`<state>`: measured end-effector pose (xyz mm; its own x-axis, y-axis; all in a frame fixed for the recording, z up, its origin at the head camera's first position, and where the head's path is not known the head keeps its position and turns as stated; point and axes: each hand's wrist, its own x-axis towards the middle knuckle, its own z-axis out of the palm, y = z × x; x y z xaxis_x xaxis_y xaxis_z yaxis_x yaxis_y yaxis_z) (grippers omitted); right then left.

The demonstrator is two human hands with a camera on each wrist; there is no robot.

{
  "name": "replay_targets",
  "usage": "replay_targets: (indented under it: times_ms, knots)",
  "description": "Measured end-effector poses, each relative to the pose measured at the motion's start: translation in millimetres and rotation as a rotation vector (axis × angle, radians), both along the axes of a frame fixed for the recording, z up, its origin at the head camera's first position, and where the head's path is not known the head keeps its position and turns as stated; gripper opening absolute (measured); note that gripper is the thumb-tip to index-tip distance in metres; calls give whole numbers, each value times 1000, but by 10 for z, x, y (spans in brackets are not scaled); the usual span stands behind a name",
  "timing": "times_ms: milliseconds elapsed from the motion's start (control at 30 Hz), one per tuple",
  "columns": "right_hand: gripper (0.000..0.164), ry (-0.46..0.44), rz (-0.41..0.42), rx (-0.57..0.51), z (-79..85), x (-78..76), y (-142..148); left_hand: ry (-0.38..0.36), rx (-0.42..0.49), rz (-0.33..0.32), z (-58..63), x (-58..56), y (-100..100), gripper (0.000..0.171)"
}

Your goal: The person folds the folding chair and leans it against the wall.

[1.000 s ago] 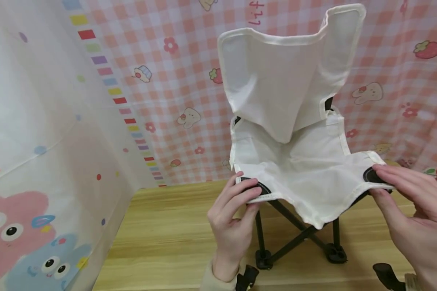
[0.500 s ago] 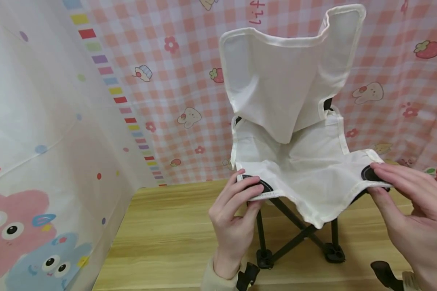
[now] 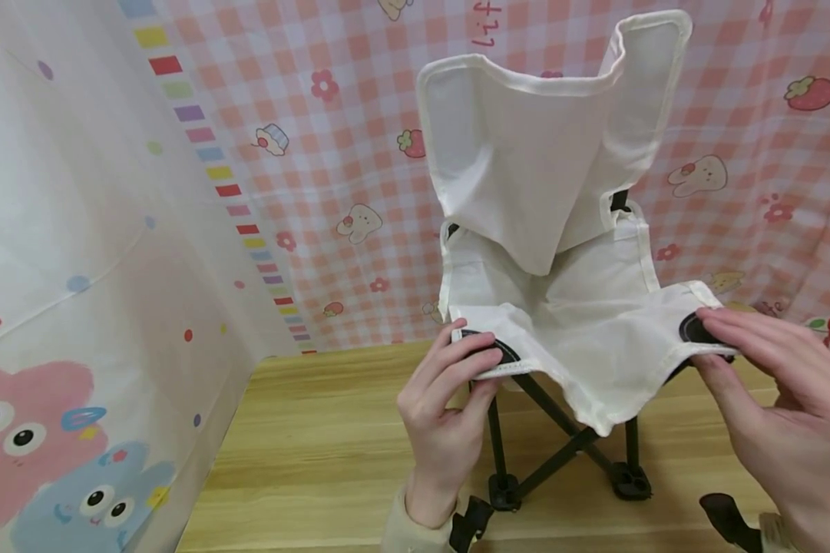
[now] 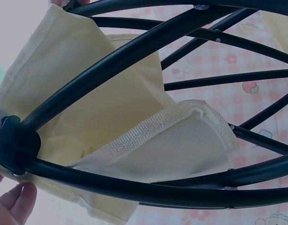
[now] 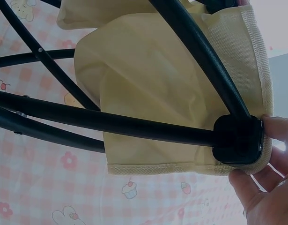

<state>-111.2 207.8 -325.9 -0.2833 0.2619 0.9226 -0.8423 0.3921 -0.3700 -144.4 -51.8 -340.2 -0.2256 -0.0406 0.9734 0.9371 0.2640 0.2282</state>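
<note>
A small white folding chair (image 3: 594, 322) with a dark tube frame (image 3: 556, 461) stands in front of me in the head view, its fabric back upright and sagging in a fold. My left hand (image 3: 445, 399) grips the front left seat corner, fingers over the black patch (image 3: 506, 352) and thumb below. At the front right corner my right hand (image 3: 791, 384) pinches the fabric by its black patch (image 3: 694, 329), thumb underneath. Both wrist views look at the seat's underside, where a black corner joint (image 4: 16, 145) and another corner joint (image 5: 238, 140) sit right by the fingertips.
The chair's black feet (image 3: 632, 481) rest on a wood-grain table (image 3: 304, 453). Behind it hangs a pink checked curtain (image 3: 359, 177) with fruit and animal prints. A white curtain (image 3: 131, 307) with cartoon figures hangs at the left. Black straps (image 3: 471, 524) show at the wrists.
My right hand has moved slightly left with the right seat corner, and the chair's right foot has shifted left a little. The left hand keeps its grip almost in place.
</note>
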Motion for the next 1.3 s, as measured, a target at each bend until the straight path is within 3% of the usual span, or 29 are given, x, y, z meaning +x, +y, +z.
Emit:
replay_targets:
  times_ms: [500,1300]
  knots:
    - [30,37,63,-42,35,4,-75,30,-14,-1,44,-16,6,9]
    - [30,96,73,-81,105,-19,-186,47,-25,-7,111,-28,40,10]
